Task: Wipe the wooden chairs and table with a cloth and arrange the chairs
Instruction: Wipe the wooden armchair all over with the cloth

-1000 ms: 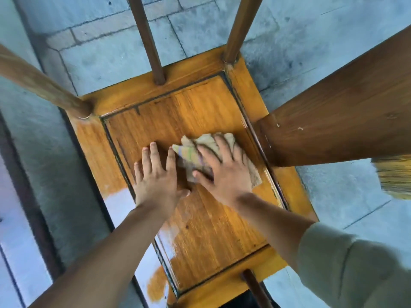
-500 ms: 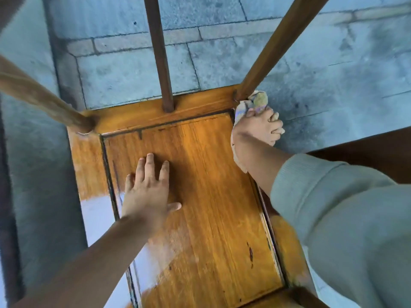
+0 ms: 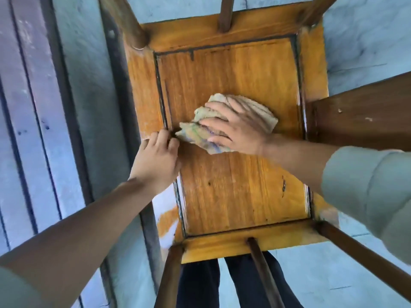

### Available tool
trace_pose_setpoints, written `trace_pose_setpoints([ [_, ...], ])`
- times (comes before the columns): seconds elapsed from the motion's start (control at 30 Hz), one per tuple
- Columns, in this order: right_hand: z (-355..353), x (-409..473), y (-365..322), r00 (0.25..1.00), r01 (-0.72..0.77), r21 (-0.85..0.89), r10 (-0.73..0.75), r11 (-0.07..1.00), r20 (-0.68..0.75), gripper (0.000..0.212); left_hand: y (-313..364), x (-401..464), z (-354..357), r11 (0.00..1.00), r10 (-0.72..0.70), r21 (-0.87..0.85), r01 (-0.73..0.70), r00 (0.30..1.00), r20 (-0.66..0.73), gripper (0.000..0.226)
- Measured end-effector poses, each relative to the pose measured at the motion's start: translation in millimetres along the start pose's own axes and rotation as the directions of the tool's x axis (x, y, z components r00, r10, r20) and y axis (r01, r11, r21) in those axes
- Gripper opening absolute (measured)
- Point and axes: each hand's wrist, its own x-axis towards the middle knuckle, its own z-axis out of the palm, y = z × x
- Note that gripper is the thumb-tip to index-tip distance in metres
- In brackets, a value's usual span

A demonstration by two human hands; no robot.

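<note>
The scene is lit by soft, bluish daylight, and no single source can be made out. Pale glare is seen on the varnished chair seat (image 3: 233, 192) just below the left hand (image 3: 156, 162). A short dark shadow is cast where the left hand's fingertips meet the cloth (image 3: 224, 123). Motion blur is smeared across the right hand (image 3: 235, 130), whose fingers are streaked. Wide-angle distortion is evident at the edges, where the chair legs splay outward and both forearms are stretched.
</note>
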Motion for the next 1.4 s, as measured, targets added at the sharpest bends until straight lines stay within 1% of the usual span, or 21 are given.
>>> trace_pose_setpoints([
  [0.07, -6.1, 27.9, 12.7, 0.956, -0.275, 0.051, 0.279, 0.960, -0.095, 0.050, -5.0, -8.3, 4.8, 0.999, 0.035, 0.032, -0.035, 0.999, 0.013, 0.032],
  [0.13, -8.8, 54.3, 5.6, 0.807, -0.547, 0.157, 0.567, 0.823, -0.164, 0.051, -7.2, -15.0, 9.6, 0.999, 0.040, 0.024, -0.040, 0.999, 0.005, 0.040],
  [0.2, -3.8, 62.3, -24.9, 0.752, -0.615, 0.185, 0.640, 0.767, -0.155, 0.050, -9.0, -23.5, 18.5, 0.999, 0.032, -0.011, -0.032, 0.999, 0.000, 0.046],
  [0.27, 10.3, 35.4, -65.5, 0.835, -0.515, 0.188, 0.539, 0.836, -0.110, 0.049, -6.1, -41.3, 26.5, 0.995, 0.046, -0.087, -0.049, 0.998, -0.034, 0.036],
  [0.4, 43.9, -79.3, -142.4, 0.987, -0.156, 0.114, 0.152, 0.981, 0.049, 0.043, -4.2, -83.0, 32.5, 0.993, 0.044, -0.106, -0.051, 0.997, -0.067, 0.028],
  [0.5, 46.5, -112.2, -144.6, 0.965, 0.148, 0.010, -0.147, 0.989, 0.216, 0.048, -8.8, -98.0, 34.9, 0.984, -0.053, -0.163, 0.071, 0.993, 0.110, 0.025],
  [0.57, 36.4, -90.9, -128.0, 0.941, 0.253, -0.024, -0.240, 0.967, 0.237, 0.055, -13.9, -104.7, 40.5, 0.970, -0.097, -0.202, 0.131, 0.981, 0.168, 0.020],
  [0.63, 19.7, -46.9, -116.4, 0.979, 0.111, 0.009, -0.111, 0.994, 0.169, 0.054, -19.8, -106.8, 42.3, 0.935, -0.165, -0.293, 0.198, 0.977, 0.134, 0.020],
  [0.7, 7.3, 9.5, -104.1, 0.977, -0.209, 0.064, 0.206, 0.976, 0.046, 0.052, -25.2, -97.3, 44.2, 0.863, -0.253, -0.427, 0.270, 0.963, 0.097, 0.021],
  [0.77, -0.1, 69.7, -102.3, 0.854, -0.503, 0.151, 0.516, 0.851, -0.063, 0.050, -31.4, -83.8, 46.0, 0.723, -0.380, -0.583, 0.372, 0.918, 0.114, 0.019],
  [0.83, 2.0, 107.8, -111.8, 0.752, -0.627, 0.181, 0.649, 0.758, -0.117, 0.050, -38.7, -73.2, 48.3, 0.501, -0.545, -0.706, 0.500, 0.816, 0.191, 0.022],
  [0.87, 6.6, 114.9, -119.2, 0.745, -0.630, 0.174, 0.652, 0.757, -0.137, 0.049, -43.9, -69.9, 49.5, 0.372, -0.616, -0.741, 0.559, 0.746, 0.253, 0.022],
  [0.93, 15.9, 104.0, -134.5, 0.818, -0.535, 0.145, 0.553, 0.833, -0.161, 0.049, -51.9, -70.7, 52.3, 0.203, -0.663, -0.765, 0.611, 0.661, 0.352, 0.019],
  [1.03, 22.4, 65.3, -144.4, 0.991, -0.109, 0.093, 0.116, 0.990, -0.068, 0.048, -59.1, -87.0, 57.4, 0.208, -0.667, -0.759, 0.617, 0.657, 0.351, 0.014],
  [1.1, 18.7, 52.9, -138.2, 0.982, 0.162, 0.071, -0.168, 0.984, 0.087, 0.049, -62.6, -102.3, 64.0, 0.217, -0.642, -0.695, 0.685, 0.637, 0.427, 0.019],
  [1.13, 15.2, 57.6, -128.4, 0.973, 0.198, 0.061, -0.204, 0.978, 0.110, 0.048, -64.7, -107.3, 68.3, 0.209, -0.614, -0.668, 0.714, 0.627, 0.479, 0.023],
  [1.17, 9.6, 73.0, -119.6, 0.983, 0.164, 0.052, -0.168, 0.985, 0.080, 0.047, -68.8, -109.5, 73.4, 0.184, -0.590, -0.658, 0.730, 0.617, 0.520, 0.025],
  [1.23, 2.6, 114.8, -108.1, 0.989, -0.118, 0.080, 0.124, 0.990, -0.080, 0.045, -74.2, -112.9, 83.9, 0.164, -0.559, -0.650, 0.742, 0.613, 0.558, 0.025],
  [1.3, 1.1, 145.1, -110.8, 0.878, -0.433, 0.143, 0.452, 0.890, -0.158, 0.046, -69.3, -116.5, 90.3, 0.161, -0.523, -0.655, 0.738, 0.627, 0.577, 0.024],
  [1.33, 4.2, 149.7, -120.5, 0.846, -0.490, 0.141, 0.508, 0.860, -0.160, 0.047, -64.7, -120.5, 94.0, 0.146, -0.507, -0.658, 0.739, 0.627, 0.592, 0.024],
  [1.4, 17.7, 129.9, -153.3, 0.898, -0.421, 0.109, 0.431, 0.900, -0.092, 0.046, -55.0, -138.8, 101.5, 0.086, -0.481, -0.650, 0.755, 0.603, 0.636, 0.024],
])
